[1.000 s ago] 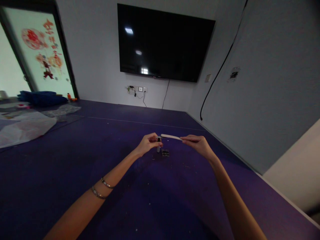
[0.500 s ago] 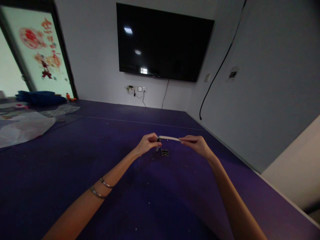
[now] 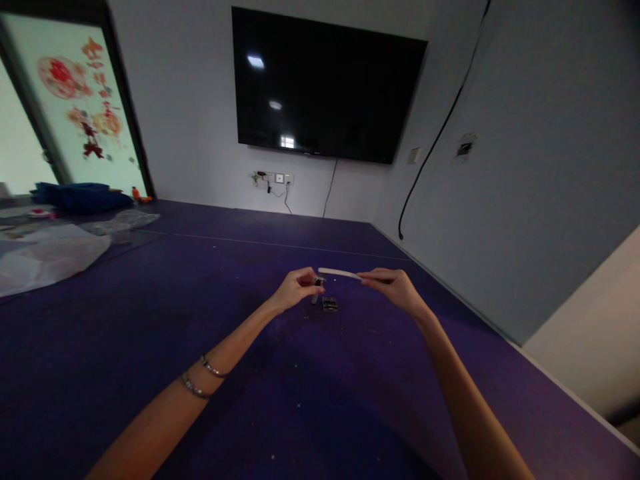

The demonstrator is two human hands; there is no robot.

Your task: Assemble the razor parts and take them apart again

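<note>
My left hand [image 3: 296,291] is closed, pinching a small dark and silver piece [image 3: 319,281] whose kind I cannot make out. Below those fingers a short grey bar [image 3: 315,299] shows; whether it belongs to the same piece is unclear. My right hand [image 3: 393,288] pinches one end of a slim, slightly curved white stick [image 3: 337,272] between thumb and fingers. The stick's free end points left, just above the small piece, and whether they touch is hard to tell. Under the hands, a small dark rectangular item [image 3: 330,305] lies on the purple surface [image 3: 310,400].
Clear plastic sheeting [image 3: 60,250] and a dark blue cloth bundle [image 3: 80,197] lie at the left, near a small orange object [image 3: 140,195]. A television [image 3: 327,87] hangs on the wall ahead. A black cable [image 3: 440,133] dangles at the right wall.
The white stick's left end has risen slightly and come away from the piece in my left hand, showing more of its silver top. Both hands have barely moved.
</note>
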